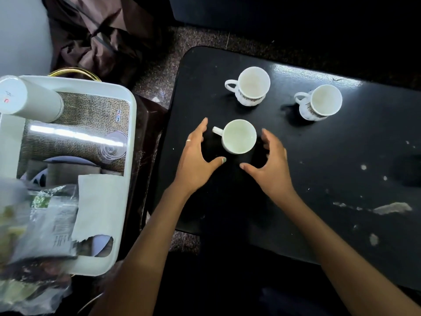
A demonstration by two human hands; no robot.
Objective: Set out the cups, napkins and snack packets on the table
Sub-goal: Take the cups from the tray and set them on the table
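Three white cups on the black table (296,179): plain cup (238,136) at centre, two patterned cups (251,86) (323,102) toward upper right; left hand (197,159) and right hand (271,161) flank the plain cup, fingers spread, holding nothing, not touching it; napkin (100,205) and snack packets (43,222) lie in white tray (131,124), lower left.

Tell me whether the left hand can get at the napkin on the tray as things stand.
Probably yes. The left hand is open and empty beside the near cup, and the napkin lies uncovered on the white tray just to its left, with nothing standing between them.
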